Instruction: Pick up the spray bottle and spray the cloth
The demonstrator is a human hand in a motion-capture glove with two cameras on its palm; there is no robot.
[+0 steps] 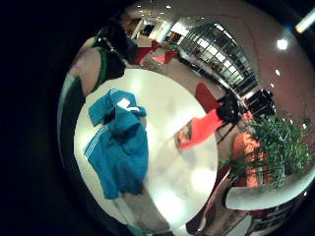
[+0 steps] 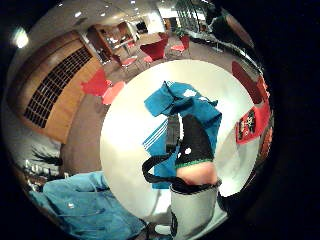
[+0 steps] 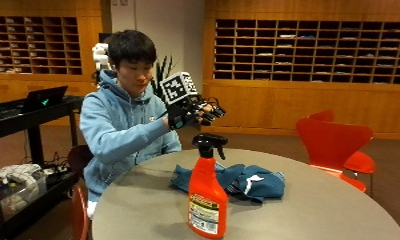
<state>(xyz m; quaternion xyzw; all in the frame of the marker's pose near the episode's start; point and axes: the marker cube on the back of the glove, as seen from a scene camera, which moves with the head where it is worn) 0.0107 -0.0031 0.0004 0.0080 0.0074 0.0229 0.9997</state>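
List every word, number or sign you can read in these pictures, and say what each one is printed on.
None can be read.
Spray bottle: its label shows print, too blurred to read.
Cloth: a white tag, no legible text.
Table: bare, no writing.

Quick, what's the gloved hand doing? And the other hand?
Right hand: raised above the table, fingers loosely curled, holding nothing.
Other hand: cannot be told; it is out of sight.
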